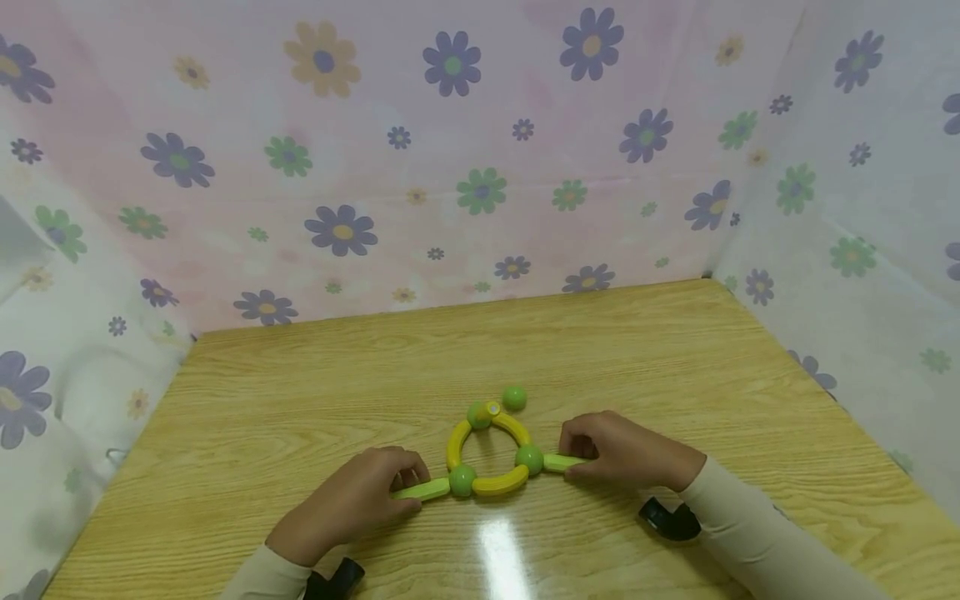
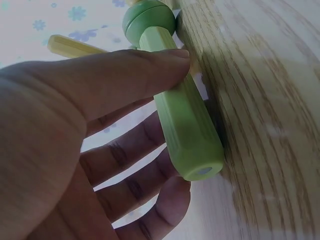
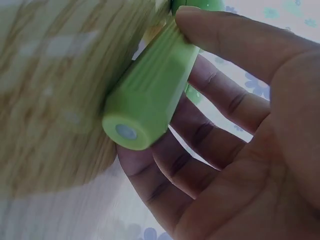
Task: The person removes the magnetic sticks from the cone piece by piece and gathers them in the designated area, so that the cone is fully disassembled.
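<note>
The left hand (image 1: pixel 367 490) pinches one light green rod, the left rod (image 2: pixel 192 132), with the thumb on one side and the fingers curled at the other side, so this grip is closed to the thickness of the rod. The right hand (image 1: pixel 630 451) holds the right rod (image 3: pixel 152 92), of the same green, in the similar way, also closed around it between thumb and fingers. Each rod has a flat end with a small grey disc in it, and this end points back toward the palm. At its other end, the left rod meets the left green ball (image 1: pixel 462 480), and the right rod meets the right green ball (image 1: pixel 529 460). These balls belong to a ring, which lies on the table between the two hands. Its sides are three curved yellow pieces: the left arc (image 1: pixel 455 443), the right arc (image 1: pixel 514 428) and the near arc (image 1: pixel 501 484). At the far side of the ring is the far green ball (image 1: pixel 476 417), from which a yellow stick (image 1: pixel 486 412) rises. Just beside it there is a loose green ball (image 1: pixel 514 397); whether they touch, I cannot tell. Under everything is the wood-grain table (image 1: pixel 300 375), and behind it hangs a flowered cloth (image 1: pixel 405 175).
</note>
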{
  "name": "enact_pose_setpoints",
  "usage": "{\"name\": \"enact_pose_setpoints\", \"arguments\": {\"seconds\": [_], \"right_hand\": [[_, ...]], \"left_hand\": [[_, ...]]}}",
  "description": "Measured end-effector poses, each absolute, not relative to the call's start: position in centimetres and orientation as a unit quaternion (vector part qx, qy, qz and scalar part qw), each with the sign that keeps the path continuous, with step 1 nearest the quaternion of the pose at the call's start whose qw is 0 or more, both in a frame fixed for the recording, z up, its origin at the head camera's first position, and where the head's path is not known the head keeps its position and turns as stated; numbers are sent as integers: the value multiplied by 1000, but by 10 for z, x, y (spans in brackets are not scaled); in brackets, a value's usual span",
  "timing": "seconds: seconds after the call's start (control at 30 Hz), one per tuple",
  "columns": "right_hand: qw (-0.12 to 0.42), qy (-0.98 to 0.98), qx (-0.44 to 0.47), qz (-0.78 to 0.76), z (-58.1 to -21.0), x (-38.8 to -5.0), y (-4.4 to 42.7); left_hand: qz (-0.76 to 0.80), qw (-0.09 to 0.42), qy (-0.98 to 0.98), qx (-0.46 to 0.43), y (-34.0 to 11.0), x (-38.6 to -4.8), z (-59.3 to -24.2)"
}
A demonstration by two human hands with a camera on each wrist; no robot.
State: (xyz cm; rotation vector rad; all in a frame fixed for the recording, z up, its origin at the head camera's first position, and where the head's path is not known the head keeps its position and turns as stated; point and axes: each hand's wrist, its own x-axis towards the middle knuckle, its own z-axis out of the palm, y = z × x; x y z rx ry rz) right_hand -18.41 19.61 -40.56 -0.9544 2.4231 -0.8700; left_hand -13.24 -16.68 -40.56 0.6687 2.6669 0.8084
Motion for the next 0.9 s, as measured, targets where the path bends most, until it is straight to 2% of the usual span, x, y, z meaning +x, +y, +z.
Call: {"name": "enact_pose_setpoints", "arguments": {"seconds": [0.17, 0.27, 0.4, 0.6, 0.9], "right_hand": [[190, 868, -342, -305, -404, -185, 195], [151, 877, -342, -302, -400, -187, 188], [77, 883, -341, -314, -390, -191, 170], [1, 865, -383, -325, -383, -195, 140], [14, 850, -399, -344, -378, -199, 118]], "left_hand": [[276, 141, 923, 227, -166, -133, -404], [281, 128, 928, 208, -160, -138, -400], [283, 76, 940, 177, -145, -149, -395], [275, 36, 943, 183, -121, -170, -398], [265, 51, 946, 180, -102, -186, -405]]}}
